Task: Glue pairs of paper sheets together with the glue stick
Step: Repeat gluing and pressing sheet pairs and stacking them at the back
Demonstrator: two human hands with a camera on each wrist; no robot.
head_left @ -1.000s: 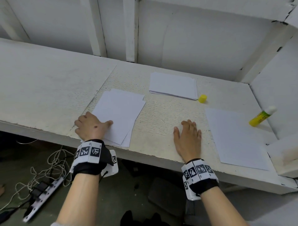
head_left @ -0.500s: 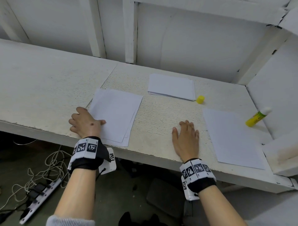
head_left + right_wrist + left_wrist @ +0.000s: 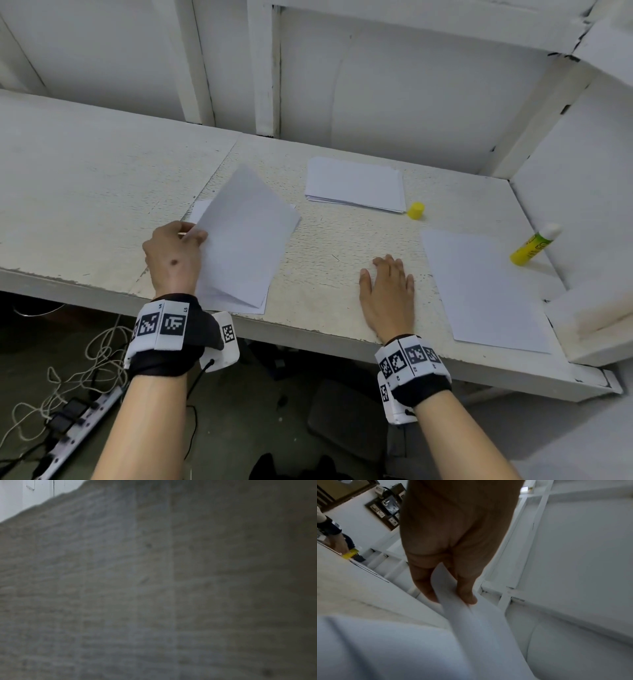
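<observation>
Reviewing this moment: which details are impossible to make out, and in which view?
- Right wrist view: dark and blurred against the table; the right hand does not show there.
- Head view: how many sheets lie under the lifted sheet; it and the left hand cover them.
- Left wrist view: the sheet is motion-blurred.
- Head view: the glue stick label is too small to read.
- Any glue on the papers: not discernible.

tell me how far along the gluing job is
Done: the glue stick is uncapped, its cap beside the paper stack. In hand: the left hand lifts a sheet by its edge; the right hand rests flat on the table. Left: gluing; whether any pair is stuck, I cannot tell.
</observation>
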